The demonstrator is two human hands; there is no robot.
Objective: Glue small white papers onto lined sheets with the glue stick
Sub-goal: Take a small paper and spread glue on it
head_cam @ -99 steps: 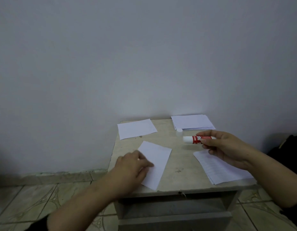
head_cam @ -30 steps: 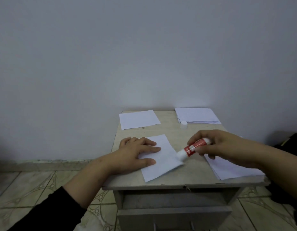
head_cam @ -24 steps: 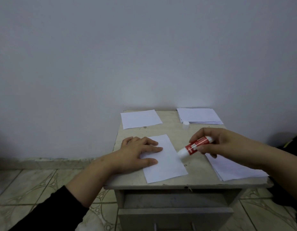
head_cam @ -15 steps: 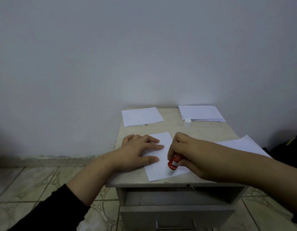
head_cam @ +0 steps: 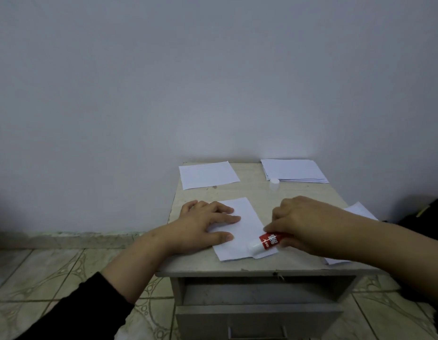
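Note:
A small white paper (head_cam: 245, 224) lies near the front of the small table (head_cam: 259, 192). My left hand (head_cam: 205, 224) presses flat on its left part, fingers spread. My right hand (head_cam: 301, 222) grips a red and white glue stick (head_cam: 266, 242), its white tip touching the paper's near right corner. A lined sheet (head_cam: 360, 212) lies on the right, mostly hidden under my right forearm. The white cap (head_cam: 274, 181) sits by the far stack.
A single white sheet (head_cam: 208, 174) lies at the table's far left and a stack of white papers (head_cam: 294, 170) at the far right, both against the wall. A drawer front sits below the tabletop. A dark bag (head_cam: 424, 217) rests on the floor at the right.
My right hand brought the glue stick from above the table down onto the paper and slid it toward the near right corner. My left hand stayed pressing the paper.

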